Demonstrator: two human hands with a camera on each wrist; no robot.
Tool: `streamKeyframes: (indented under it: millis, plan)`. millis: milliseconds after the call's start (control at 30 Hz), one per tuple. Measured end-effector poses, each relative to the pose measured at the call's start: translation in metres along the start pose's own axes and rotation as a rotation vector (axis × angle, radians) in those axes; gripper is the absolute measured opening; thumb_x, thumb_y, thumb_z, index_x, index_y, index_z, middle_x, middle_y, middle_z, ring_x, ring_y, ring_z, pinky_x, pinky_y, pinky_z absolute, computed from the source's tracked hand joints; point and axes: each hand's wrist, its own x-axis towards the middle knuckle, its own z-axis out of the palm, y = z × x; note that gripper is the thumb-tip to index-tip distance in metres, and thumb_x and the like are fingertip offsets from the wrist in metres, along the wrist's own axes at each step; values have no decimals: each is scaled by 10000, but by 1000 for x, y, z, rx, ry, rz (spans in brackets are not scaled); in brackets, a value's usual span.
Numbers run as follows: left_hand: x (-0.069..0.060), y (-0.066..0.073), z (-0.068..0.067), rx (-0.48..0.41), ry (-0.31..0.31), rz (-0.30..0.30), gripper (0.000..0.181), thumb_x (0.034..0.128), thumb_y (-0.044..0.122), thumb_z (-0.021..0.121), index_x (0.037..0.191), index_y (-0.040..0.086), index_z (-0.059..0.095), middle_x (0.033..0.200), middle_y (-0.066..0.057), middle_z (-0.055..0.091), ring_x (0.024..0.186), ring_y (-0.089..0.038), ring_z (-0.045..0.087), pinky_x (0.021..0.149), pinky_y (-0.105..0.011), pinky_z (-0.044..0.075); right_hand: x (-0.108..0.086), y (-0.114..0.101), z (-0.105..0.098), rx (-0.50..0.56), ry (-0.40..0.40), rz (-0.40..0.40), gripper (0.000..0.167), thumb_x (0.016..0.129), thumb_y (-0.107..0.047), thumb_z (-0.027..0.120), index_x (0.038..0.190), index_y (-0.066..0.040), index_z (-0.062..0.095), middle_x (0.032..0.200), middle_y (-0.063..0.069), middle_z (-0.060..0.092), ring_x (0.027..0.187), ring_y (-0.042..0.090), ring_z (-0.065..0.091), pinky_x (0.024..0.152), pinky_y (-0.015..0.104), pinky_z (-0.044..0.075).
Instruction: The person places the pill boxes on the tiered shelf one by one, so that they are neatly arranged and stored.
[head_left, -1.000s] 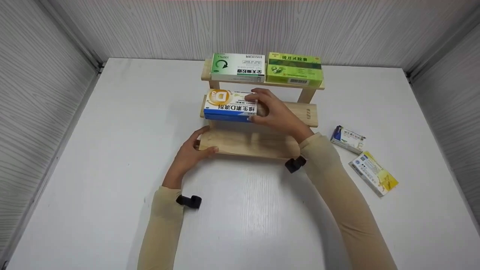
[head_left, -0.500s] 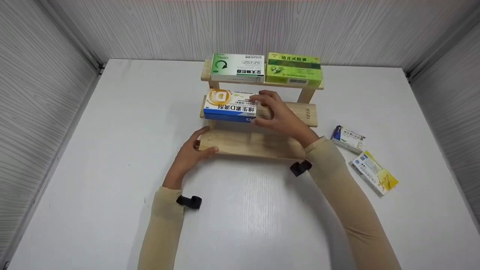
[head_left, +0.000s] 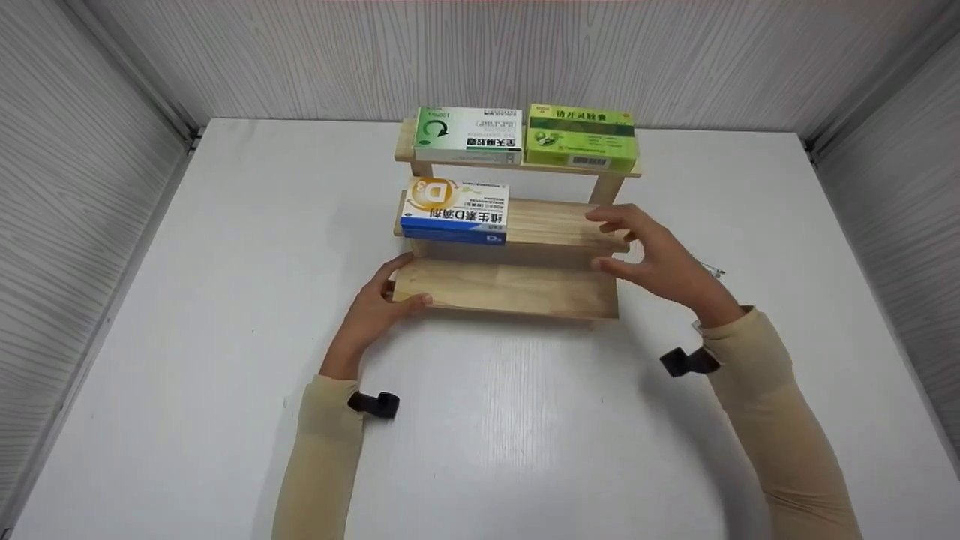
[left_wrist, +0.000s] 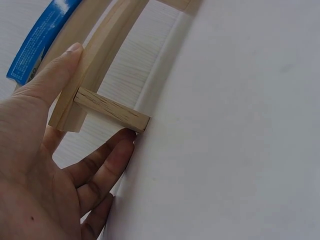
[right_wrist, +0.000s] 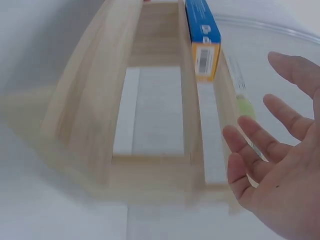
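A three-tier wooden shelf (head_left: pixel 517 289) stands on the white table. My left hand (head_left: pixel 371 307) grips the left end of its lowest tier, the thumb on the front edge; in the left wrist view the other fingers curl beside the wooden foot (left_wrist: pixel 112 111). On the left half of the middle tier lies a blue-and-white vitamin D medicine box (head_left: pixel 457 210). My right hand (head_left: pixel 664 262) hovers at the right end of that tier, fingers spread and relaxed, holding nothing. The right wrist view shows a gap between this hand and the vitamin D box (right_wrist: pixel 205 37).
A white-and-green medicine box (head_left: pixel 469 135) and a lime-green medicine box (head_left: pixel 581 139) sit side by side on the top tier. My right hand and sleeve (head_left: pixel 750 360) almost completely cover the small boxes on the right of the table (head_left: pixel 487 450). Pale panel walls (head_left: pixel 510 60) enclose it.
My right hand has let go of the vitamin D box and moved right, towards the shelf's right end, covering the loose boxes. The left hand has kept its grip.
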Motion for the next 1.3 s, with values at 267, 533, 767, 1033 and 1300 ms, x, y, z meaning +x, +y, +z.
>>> streamKeyframes:
  millis: [267,533,767,1033,1300]
  plan:
    - [-1,0,0,12,-4,-26,861,766,515,769,1489,384,321,1237,-158,526,1047,-250,477,817,-332,394,-49,35,-41,-105,60,112,667,895,-222,701,1465,-143,365,1472,141,381,1278,362,414,962,446,307]
    - [-1,-1,-1,5,-2,-38,869,767,516,768,1494,379,312,1247,-156,524,1052,-251,478,827,-329,389,-114,76,-65,-130,90,294,809,877,-202,722,1518,-112,237,1503,229,275,1290,429,343,913,385,290]
    - [0,-3,-1,19,-6,-17,850,786,479,766,1496,375,310,1283,-144,529,1063,-243,489,824,-321,406,-151,96,-70,-119,70,376,866,885,-231,714,1534,-79,160,1500,288,219,1279,480,306,923,503,279]
    - [1,-3,-1,11,-11,-6,834,799,448,763,1496,375,310,1254,-152,538,1051,-246,496,819,-324,412,-183,113,-73,-98,-33,469,975,874,-252,720,1533,-39,34,1510,342,101,1276,561,220,907,673,283]
    - [3,-1,0,27,-18,-19,849,783,493,764,1492,393,308,1278,-138,523,1064,-244,477,834,-330,397,-200,124,-57,-98,-120,527,1045,836,-281,757,1522,3,22,1472,382,112,1258,574,243,904,689,312]
